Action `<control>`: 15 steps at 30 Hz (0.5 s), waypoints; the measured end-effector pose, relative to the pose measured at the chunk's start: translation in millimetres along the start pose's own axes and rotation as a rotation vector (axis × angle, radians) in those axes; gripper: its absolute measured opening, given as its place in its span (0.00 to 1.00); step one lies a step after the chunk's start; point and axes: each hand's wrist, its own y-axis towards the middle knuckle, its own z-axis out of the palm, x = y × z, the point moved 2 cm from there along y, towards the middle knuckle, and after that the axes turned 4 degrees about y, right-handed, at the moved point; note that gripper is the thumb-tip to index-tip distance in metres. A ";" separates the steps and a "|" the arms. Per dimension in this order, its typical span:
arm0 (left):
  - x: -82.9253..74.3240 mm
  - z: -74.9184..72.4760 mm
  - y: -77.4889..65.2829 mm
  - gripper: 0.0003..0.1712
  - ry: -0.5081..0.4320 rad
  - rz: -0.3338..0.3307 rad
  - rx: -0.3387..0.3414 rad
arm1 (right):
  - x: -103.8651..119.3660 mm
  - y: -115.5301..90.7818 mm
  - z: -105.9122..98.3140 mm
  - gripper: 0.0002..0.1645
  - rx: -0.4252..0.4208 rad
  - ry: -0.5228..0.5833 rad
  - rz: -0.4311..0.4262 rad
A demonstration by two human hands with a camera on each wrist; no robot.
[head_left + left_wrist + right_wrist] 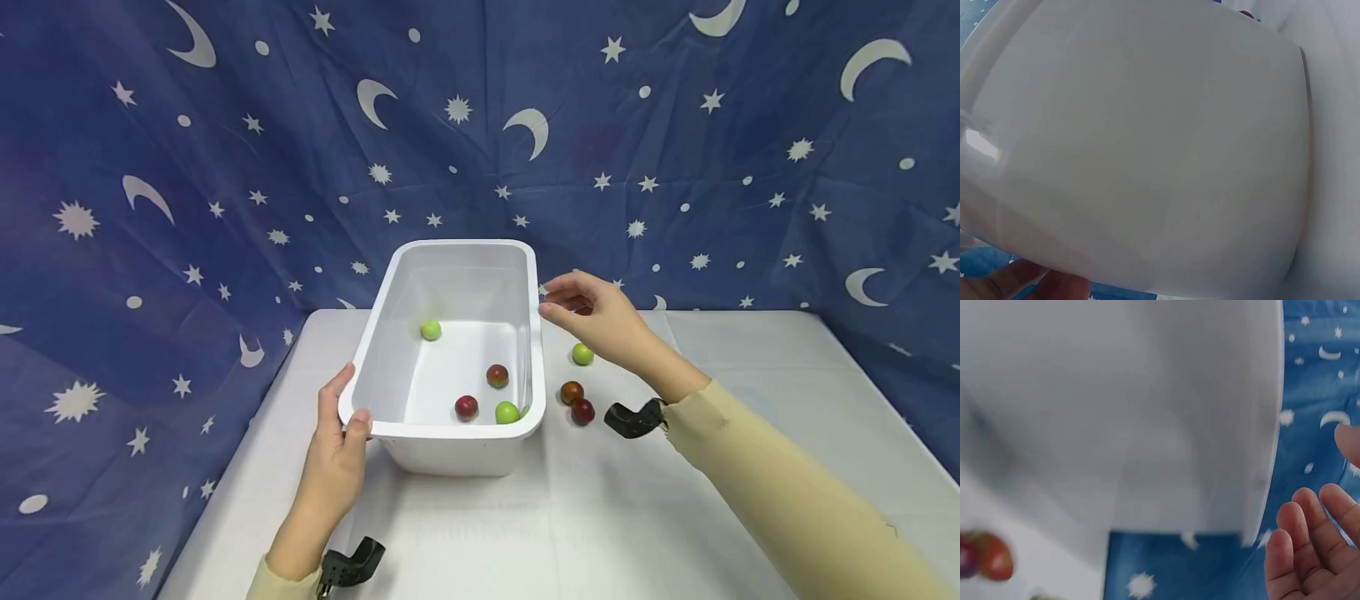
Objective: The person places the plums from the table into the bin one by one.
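A deep white plastic tub (pixel 450 431) stands on the table, its near end slightly raised or tilted toward me. My left hand (pixel 337 454) grips its near left corner, thumb over the rim and fingers outside. Inside lie two green plum-like fruits (pixel 431 330) and two red ones (pixel 467 407). Beside the far right rim, my right hand (pixel 600 317) hovers with loosely bent fingers; in the right wrist view its fingers (pixel 1319 544) hold nothing. Below that hand a green fruit (pixel 582 354) and two red fruits (pixel 572 392) rest on the table.
White cloth covers the table (pixel 750 400). A blue curtain (pixel 465 183) with white moons and stars hangs close behind the tub and along the left side. Black wrist mounts (pixel 633 419) stick out from both cuffs.
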 end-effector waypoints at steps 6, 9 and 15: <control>-1.3 0.3 0.2 0.33 0.002 -0.014 0.002 | -34.7 -23.1 -13.0 0.31 0.049 -0.051 0.106; -1.9 -0.9 0.3 0.33 0.006 -0.022 0.003 | -51.9 -32.7 -12.4 0.32 0.095 -0.060 0.145; -2.7 0.1 0.3 0.33 -0.018 -0.019 0.018 | -87.0 -54.9 -8.2 0.32 0.166 -0.042 0.212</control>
